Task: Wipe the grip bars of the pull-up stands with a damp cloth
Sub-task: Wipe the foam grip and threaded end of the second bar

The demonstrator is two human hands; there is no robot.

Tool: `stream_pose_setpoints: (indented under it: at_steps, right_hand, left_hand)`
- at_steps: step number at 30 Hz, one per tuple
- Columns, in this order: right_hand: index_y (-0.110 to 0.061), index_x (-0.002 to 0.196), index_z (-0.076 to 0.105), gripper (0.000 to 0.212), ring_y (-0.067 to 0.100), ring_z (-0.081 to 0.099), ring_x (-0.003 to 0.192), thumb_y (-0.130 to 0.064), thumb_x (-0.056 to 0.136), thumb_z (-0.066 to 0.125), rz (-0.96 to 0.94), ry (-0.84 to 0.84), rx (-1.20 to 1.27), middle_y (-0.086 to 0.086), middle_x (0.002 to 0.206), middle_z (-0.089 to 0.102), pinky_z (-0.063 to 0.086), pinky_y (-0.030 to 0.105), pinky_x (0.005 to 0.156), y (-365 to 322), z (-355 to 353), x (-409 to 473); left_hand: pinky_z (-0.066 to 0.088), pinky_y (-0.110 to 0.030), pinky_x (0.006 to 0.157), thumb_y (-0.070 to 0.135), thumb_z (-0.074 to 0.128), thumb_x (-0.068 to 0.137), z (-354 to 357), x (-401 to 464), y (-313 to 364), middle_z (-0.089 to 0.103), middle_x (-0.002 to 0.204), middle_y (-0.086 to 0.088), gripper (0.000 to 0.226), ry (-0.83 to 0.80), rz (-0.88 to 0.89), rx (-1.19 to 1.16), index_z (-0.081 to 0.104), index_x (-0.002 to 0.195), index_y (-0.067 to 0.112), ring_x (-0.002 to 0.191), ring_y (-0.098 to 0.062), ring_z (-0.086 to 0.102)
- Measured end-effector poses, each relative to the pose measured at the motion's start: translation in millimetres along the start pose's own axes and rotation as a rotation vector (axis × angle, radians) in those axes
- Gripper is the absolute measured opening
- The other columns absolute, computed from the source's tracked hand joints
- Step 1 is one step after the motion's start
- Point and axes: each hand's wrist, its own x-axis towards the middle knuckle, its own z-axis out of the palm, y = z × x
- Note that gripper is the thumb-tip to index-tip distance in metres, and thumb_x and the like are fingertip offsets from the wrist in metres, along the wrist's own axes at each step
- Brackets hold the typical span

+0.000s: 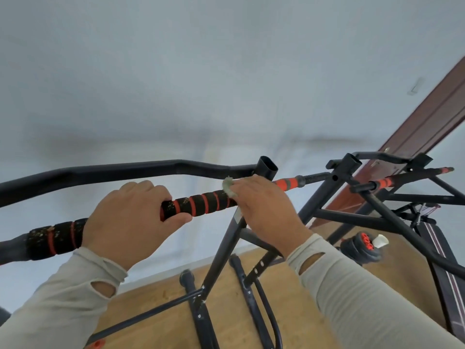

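the left hand [130,217] grips the grip bar [201,204], fingers curled over the top and thumb beneath. just to its right, the right hand [264,207] is wrapped over the same bar, pressing a pale cloth [228,185] against the foam; only a tuft shows above the fingers. between the hands the black foam with orange rings is flecked with dirt. beyond the right hand stands a second pull-up stand [377,187], with black weights [362,248] on the wooden floor [156,298] below.
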Motion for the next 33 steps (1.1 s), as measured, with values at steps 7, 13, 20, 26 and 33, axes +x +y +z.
stream_pose_setpoints:
  at_steps: [7, 13, 20, 26, 33]
  right_hand:
    - [-0.022, 0.096, 0.06, 0.011, 0.023, 0.064, 0.078, -0.019, 0.104, 0.052, 0.412, -0.078, 0.003, 0.002, 0.079, 0.065, 0.06, 0.041, 0.076, 30, -21, -4]
    - [-0.016, 0.081, 0.057, 0.023, 0.027, 0.059, 0.072, -0.02, 0.103, 0.052, 0.371, 0.073, 0.34, 0.005, 0.074, 0.062, 0.049, 0.038, 0.069, -57, -5, 21]
    - [-0.022, 0.1, 0.062, 0.012, 0.021, 0.062, 0.076, -0.015, 0.095, 0.07, -0.011, -0.031, 0.024, -0.006, 0.073, 0.063, 0.06, 0.037, 0.077, -21, -10, 19]
    - [-0.025, 0.094, 0.041, 0.018, 0.022, 0.062, 0.084, -0.018, 0.1, 0.057, 0.248, -0.302, -0.171, -0.002, 0.084, 0.059, 0.059, 0.037, 0.079, 32, -49, 23]
    - [-0.021, 0.096, 0.064, 0.024, 0.017, 0.064, 0.082, -0.03, 0.107, 0.045, 0.364, -0.16, 0.476, -0.004, 0.086, 0.066, 0.056, 0.036, 0.081, -36, -25, 26]
  left_hand:
    - [0.04, -0.022, 0.068, 0.082, 0.038, 0.082, 0, -1, 0, 0.052, 0.081, 0.015, 0.052, -0.004, -0.001, 0.01, 0.059, 0.099, 0.038, 0.077, -0.008, 0.052]
    - [0.042, -0.022, 0.065, 0.083, 0.037, 0.08, 3, 0, -1, 0.052, 0.076, 0.017, 0.051, 0.027, 0.019, 0.003, 0.058, 0.091, 0.038, 0.071, -0.006, 0.051]
    - [0.045, -0.023, 0.067, 0.082, 0.04, 0.081, 2, 1, -2, 0.052, 0.076, 0.017, 0.049, 0.038, 0.024, -0.005, 0.06, 0.091, 0.039, 0.074, -0.006, 0.052]
    - [0.04, -0.02, 0.073, 0.083, 0.035, 0.083, -2, -2, 1, 0.055, 0.086, 0.015, 0.053, 0.005, 0.012, 0.03, 0.056, 0.101, 0.038, 0.081, -0.007, 0.052]
    - [0.037, -0.022, 0.073, 0.081, 0.037, 0.084, -1, -2, 0, 0.053, 0.087, 0.015, 0.05, -0.003, 0.005, 0.026, 0.056, 0.1, 0.038, 0.082, -0.008, 0.051]
